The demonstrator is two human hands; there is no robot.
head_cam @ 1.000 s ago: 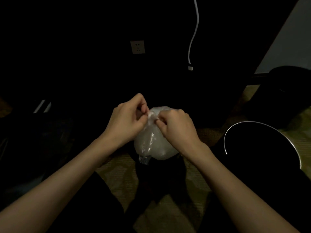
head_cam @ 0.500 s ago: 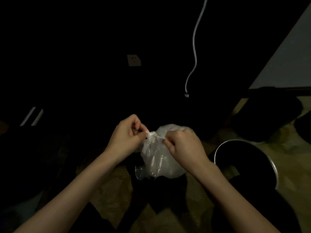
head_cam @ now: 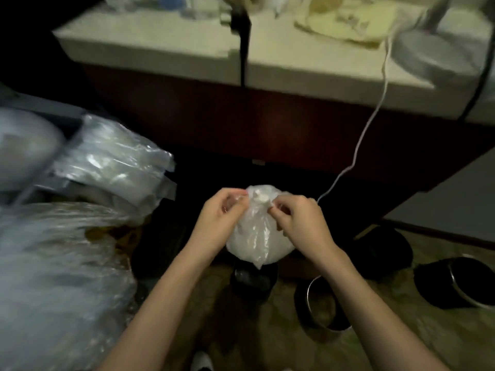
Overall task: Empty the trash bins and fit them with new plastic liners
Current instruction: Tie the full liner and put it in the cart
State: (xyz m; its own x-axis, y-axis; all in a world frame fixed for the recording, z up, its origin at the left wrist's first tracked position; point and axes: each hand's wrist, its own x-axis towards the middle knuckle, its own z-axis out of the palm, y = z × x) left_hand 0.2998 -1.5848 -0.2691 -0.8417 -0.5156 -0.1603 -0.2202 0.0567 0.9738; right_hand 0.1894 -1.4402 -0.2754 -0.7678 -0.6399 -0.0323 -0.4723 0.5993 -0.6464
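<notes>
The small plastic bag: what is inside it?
The small plastic bag bulges with something pale; the cloudy film hides what. The left hand and right hand pinch its top.

view: single head-worn wide-angle | faces: forward and down along both forearms [head_cam: 166, 298] | near: left hand [head_cam: 217, 223] and right hand [head_cam: 305, 223] at frame centre, close under the lens | far: pale-topped dark wooden desk [head_cam: 166, 49] across the top, blurred | height: seemingly low, near the patterned carpet floor [head_cam: 388, 352]

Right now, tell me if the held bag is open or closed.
Closed: the small bag has its neck bunched on top, pinched between left hand and right hand. Knotted? Cannot tell.
</notes>
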